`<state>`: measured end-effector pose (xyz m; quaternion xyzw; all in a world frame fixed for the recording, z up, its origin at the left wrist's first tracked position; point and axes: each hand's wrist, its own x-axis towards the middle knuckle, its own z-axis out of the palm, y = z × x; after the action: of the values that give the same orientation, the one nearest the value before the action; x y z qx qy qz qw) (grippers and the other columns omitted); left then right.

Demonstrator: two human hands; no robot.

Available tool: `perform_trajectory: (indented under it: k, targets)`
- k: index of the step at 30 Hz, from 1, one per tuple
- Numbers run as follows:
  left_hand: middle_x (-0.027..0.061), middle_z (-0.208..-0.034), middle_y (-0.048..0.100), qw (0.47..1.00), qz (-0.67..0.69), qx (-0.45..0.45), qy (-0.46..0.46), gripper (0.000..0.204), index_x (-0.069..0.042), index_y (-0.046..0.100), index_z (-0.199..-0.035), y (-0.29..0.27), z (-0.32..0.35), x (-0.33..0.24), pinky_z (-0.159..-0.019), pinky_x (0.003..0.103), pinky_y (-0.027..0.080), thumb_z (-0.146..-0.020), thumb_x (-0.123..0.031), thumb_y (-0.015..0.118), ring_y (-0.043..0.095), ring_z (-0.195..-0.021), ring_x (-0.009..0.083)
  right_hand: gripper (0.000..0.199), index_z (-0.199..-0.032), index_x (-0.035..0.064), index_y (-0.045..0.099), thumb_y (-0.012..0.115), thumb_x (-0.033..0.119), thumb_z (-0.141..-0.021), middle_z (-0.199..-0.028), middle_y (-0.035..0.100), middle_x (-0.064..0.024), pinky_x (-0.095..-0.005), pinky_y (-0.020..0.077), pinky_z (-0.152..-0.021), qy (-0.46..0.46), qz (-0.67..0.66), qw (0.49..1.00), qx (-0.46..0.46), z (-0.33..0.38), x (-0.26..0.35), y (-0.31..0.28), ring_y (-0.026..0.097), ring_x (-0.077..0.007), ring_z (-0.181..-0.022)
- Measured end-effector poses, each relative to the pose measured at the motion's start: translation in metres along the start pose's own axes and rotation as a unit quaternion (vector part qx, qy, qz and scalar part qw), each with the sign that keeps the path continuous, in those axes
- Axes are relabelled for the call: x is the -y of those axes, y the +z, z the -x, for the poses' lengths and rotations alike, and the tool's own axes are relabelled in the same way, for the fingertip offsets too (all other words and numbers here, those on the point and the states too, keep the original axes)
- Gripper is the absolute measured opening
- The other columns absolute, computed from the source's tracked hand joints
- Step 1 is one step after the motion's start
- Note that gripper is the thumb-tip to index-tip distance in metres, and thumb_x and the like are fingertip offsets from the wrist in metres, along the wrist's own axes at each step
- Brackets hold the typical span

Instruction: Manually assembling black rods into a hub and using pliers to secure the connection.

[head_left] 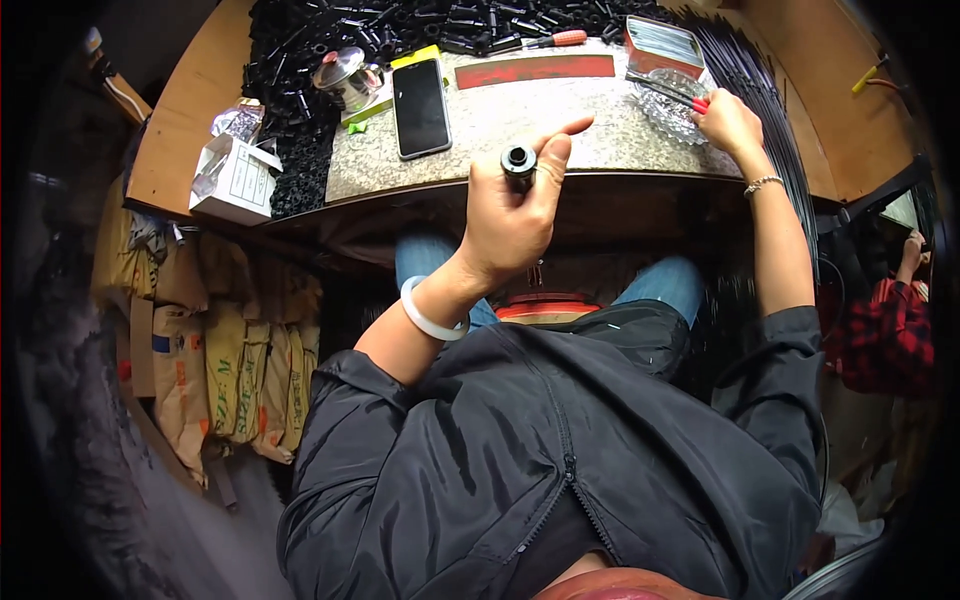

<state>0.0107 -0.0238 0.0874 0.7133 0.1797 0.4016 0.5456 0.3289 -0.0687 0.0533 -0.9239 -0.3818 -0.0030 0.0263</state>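
Note:
In front of my body, my left hand (515, 215) is closed around a black cylindrical part (519, 178). The part's round end, with a metal rim and a dark hole, points up at me. The index finger sticks out to the right. Farther off to the right, my right hand (732, 122) grips a thin tool with red handles (699, 105) and a dark, slender front end. Its tip reaches over a clear, ridged glass dish (672, 122); what the tip touches is too small to tell. A red-sided box (664, 48) of flat, pale pieces stands just behind the dish.
A black phone (421, 108), a lidded metal pot (347, 80) and a red strip (535, 71) lie on the speckled board (400, 180). Black parts (400, 25) pile up behind, and black rods (735, 60) line the right. A white carton (235, 180) stands left. Another person (885, 335) is at far right.

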Motion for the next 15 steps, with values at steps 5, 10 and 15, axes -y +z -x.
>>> perform_trajectory:
  k: [5, 10, 15]
  targets:
    - [-0.0112, -0.05, 0.036, 1.0, 0.0, 0.002, -0.004, 0.03, 0.001, 0.061, -0.114, -0.001, 0.001, 0.001, -0.041, 0.018, 0.021, -0.097, -0.019, 0.046, 0.029, -0.044, -0.0018, 0.04, -0.104, 0.0129, 0.063, 0.067, 0.041, -0.077, -0.099, 0.066, -0.0123, -0.038, 0.0483, -0.08, 0.002, -0.02, 1.0, -0.01, -0.002, 0.003, 0.002, 0.062, -0.0273, -0.096]
    - [-0.011, -0.05, 0.037, 1.0, -0.006, 0.005, -0.004, 0.03, 0.001, 0.061, -0.113, 0.003, 0.002, 0.002, -0.041, 0.018, 0.021, -0.097, -0.019, 0.046, 0.03, -0.044, -0.0017, 0.033, -0.101, 0.0157, 0.065, 0.067, 0.039, -0.078, -0.099, 0.066, -0.011, -0.0374, 0.0484, -0.08, -0.021, -0.011, 1.0, 0.001, -0.001, 0.01, 0.0, 0.063, -0.0273, -0.094]
    - [-0.0105, -0.05, 0.038, 1.0, 0.0, 0.005, -0.007, 0.029, 0.0, 0.062, -0.112, 0.002, 0.002, 0.0, -0.041, 0.017, 0.022, -0.097, -0.019, 0.047, 0.03, -0.044, -0.0017, 0.024, -0.1, 0.0156, 0.065, 0.063, 0.03, -0.08, -0.098, 0.066, -0.0112, -0.0383, 0.0486, -0.078, -0.014, -0.014, 1.0, -0.023, -0.006, -0.001, 0.008, 0.063, -0.0281, -0.093]
